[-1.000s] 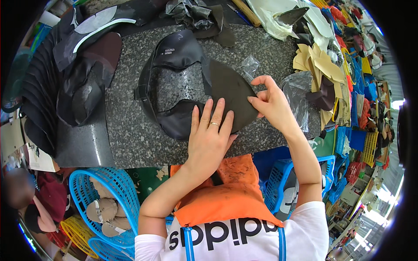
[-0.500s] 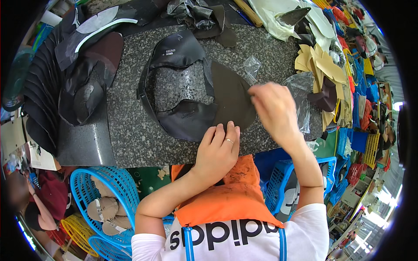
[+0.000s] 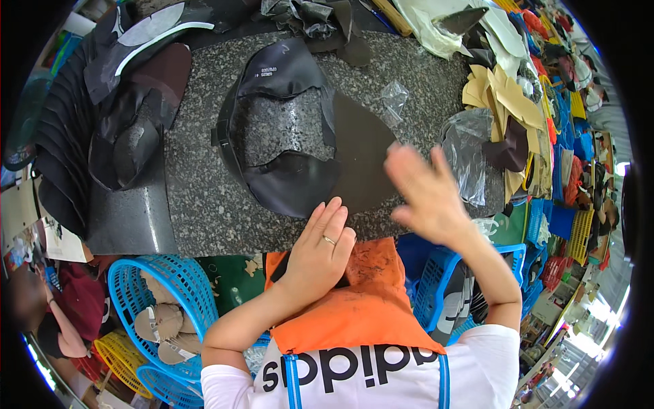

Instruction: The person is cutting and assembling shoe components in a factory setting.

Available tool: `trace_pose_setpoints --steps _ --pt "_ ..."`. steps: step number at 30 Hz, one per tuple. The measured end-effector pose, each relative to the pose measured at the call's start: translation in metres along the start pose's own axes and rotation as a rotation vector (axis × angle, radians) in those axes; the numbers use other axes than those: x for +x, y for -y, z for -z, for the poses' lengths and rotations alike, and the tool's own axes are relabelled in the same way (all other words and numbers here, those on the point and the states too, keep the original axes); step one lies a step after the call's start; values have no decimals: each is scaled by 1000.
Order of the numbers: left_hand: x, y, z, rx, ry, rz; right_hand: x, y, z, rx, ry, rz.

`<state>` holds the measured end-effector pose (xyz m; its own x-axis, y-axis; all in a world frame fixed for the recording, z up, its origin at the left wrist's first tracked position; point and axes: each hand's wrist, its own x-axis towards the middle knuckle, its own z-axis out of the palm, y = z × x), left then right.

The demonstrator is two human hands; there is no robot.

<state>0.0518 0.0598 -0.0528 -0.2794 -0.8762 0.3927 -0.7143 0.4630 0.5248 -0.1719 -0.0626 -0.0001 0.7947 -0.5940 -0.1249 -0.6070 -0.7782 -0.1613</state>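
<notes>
A black and dark brown shoe upper (image 3: 364,150) lies spread on the speckled stone slab (image 3: 402,65), its brown toe part towards the right and its black back part looped at the left. My left hand (image 3: 319,249) has its fingers stretched out, their tips on the upper's near edge. Beside the right edge of the brown part is my right hand (image 3: 426,194), slightly blurred, thumb and fingers spread with nothing in them. Whether its fingertips touch the upper I cannot tell.
Another dark upper (image 3: 126,146) sits at the left beside a row of overlapping black pieces (image 3: 61,146). Clear plastic film (image 3: 469,160) and tan cut pieces (image 3: 507,99) lie on the right. Blue baskets (image 3: 163,307) stand below the slab's near edge; a person's arm (image 3: 67,324) shows far left.
My right hand has opened from a pinch at the upper's right edge, fingers now spread. My left hand has slid a little left along the near edge.
</notes>
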Motion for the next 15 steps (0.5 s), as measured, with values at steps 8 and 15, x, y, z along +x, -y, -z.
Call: trace_pose_setpoints --steps 8,15 --pt "5 -2 0 28 15 2 16 36 4 230 -30 156" --pt "2 3 4 57 1 -52 75 -20 6 -150 -277 -38"
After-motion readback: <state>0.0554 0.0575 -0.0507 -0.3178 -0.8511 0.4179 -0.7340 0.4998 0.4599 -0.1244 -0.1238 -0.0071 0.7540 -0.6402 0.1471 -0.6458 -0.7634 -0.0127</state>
